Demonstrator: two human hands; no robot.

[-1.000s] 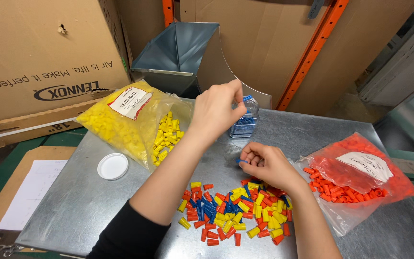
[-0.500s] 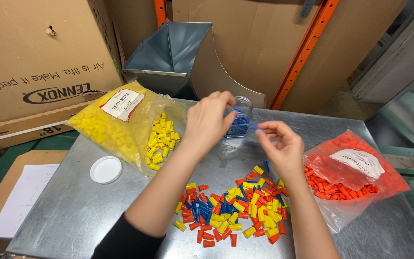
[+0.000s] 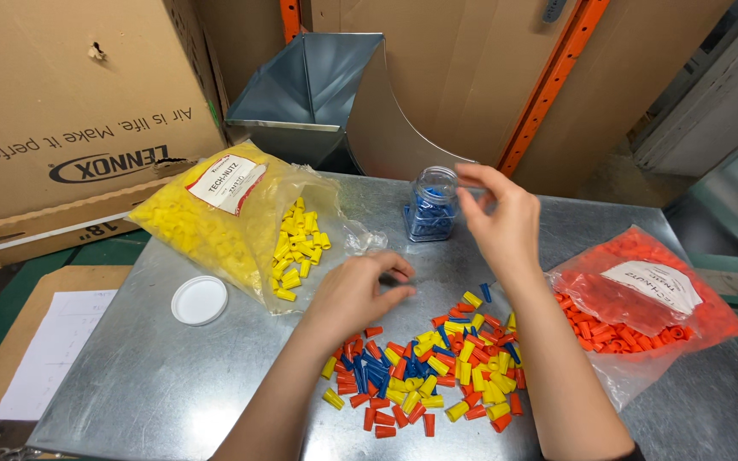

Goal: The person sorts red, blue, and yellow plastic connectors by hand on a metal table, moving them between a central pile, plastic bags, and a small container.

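Note:
A mixed pile of small yellow, blue and orange wire connectors (image 3: 429, 363) lies on the grey metal table (image 3: 155, 376). My left hand (image 3: 359, 292) hovers low at the pile's upper left edge, fingers loosely apart, with nothing visible in it. My right hand (image 3: 499, 215) is raised beside the mouth of a clear plastic jar (image 3: 430, 205) that holds blue connectors. Its fingers are spread and I see no piece between them.
An open bag of yellow connectors (image 3: 224, 222) lies at the left, with a white jar lid (image 3: 200, 300) in front of it. A bag of orange connectors (image 3: 642, 299) sits at the right. A sheet-metal duct piece (image 3: 318, 94) and cardboard boxes (image 3: 70, 111) stand behind.
My left hand has come down from the jar to the pile. My right hand has risen from the pile to the jar's mouth, and the blue piece it pinched is no longer visible.

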